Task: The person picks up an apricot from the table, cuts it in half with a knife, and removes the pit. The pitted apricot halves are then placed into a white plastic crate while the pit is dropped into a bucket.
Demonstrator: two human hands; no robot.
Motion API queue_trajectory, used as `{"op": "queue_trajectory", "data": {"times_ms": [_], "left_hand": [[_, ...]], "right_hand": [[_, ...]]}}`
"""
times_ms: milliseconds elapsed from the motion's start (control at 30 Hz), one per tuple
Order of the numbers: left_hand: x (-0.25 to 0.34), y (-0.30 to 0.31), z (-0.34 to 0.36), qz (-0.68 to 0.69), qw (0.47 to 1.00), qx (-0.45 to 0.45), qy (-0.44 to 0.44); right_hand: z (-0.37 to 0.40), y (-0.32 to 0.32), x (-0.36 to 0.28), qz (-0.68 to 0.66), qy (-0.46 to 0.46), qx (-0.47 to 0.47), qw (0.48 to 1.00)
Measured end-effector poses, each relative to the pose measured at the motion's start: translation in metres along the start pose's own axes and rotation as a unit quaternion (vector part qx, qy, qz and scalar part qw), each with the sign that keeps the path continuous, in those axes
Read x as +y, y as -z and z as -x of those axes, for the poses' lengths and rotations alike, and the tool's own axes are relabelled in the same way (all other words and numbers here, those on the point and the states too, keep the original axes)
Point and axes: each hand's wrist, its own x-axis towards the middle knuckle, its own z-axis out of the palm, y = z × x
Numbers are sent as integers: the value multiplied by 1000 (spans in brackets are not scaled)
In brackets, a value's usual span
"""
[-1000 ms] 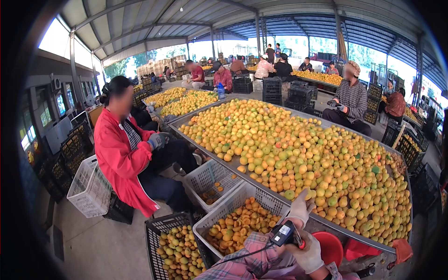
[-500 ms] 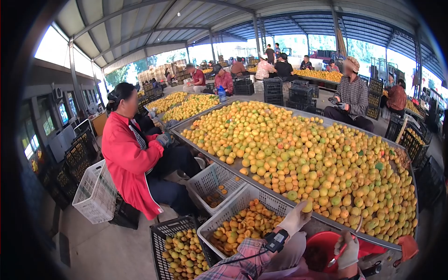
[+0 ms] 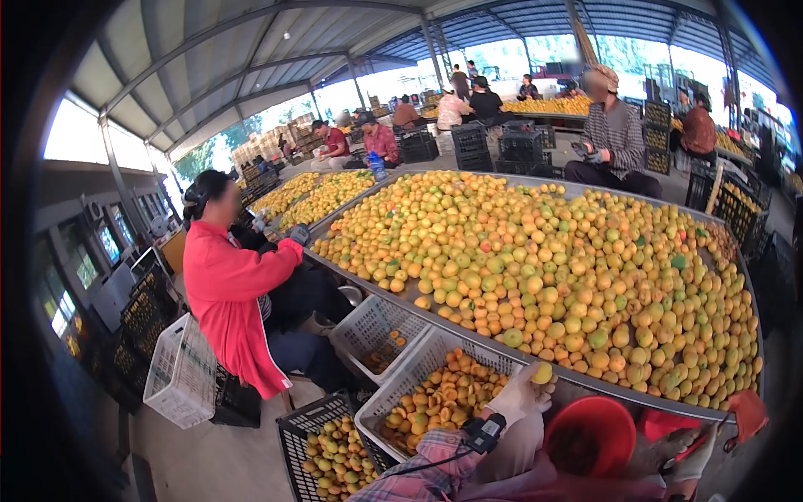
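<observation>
My left hand (image 3: 517, 396), in a pale glove, is closed round a yellow-green apricot (image 3: 543, 372) above the front edge of the sorting table. A dark device is strapped at that wrist, over a plaid sleeve. My right hand (image 3: 696, 460), also gloved, is low at the lower right, beyond the red bucket (image 3: 590, 437). Its fingers look closed by something thin and reddish, too blurred to name. Dark matter lies inside the bucket. Left of my left hand, a grey crate (image 3: 393, 448) holds halved apricots. Whole apricots (image 3: 535, 276) cover the metal table.
A grey crate (image 3: 355, 335) with a few halves and a black crate (image 3: 288, 443) of apricots stand at left. A person in a red jacket (image 3: 238, 289) sits beside them. An orange-red cloth (image 3: 747, 414) hangs at the table's right corner. Across the table sits another person (image 3: 615, 138).
My right hand has moved right and down, away from the red bucket. My left hand keeps the apricot. The person in red has reached toward the table. The view has shifted slightly.
</observation>
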Motion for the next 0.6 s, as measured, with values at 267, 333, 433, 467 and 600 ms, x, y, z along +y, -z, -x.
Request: {"op": "queue_trajectory", "data": {"times_ms": [267, 333, 433, 467, 600], "left_hand": [[37, -32, -36, 82, 991, -98, -28], [43, -39, -56, 38, 994, -100, -27], [44, -45, -87, 8, 998, -51, -23], [45, -42, -98, -41, 997, -60, -33], [41, -11, -125, -220, 974, 16, -54]], "right_hand": [[-43, 88, -25, -13, 48, -53, 997], [-52, 88, -24, 9, 78, -30, 996], [-63, 45, -21, 88, 117, 58, 988], [-72, 57, -21, 113, 96, 65, 987], [-76, 20, -35, 139, 51, 167, 975]]}}
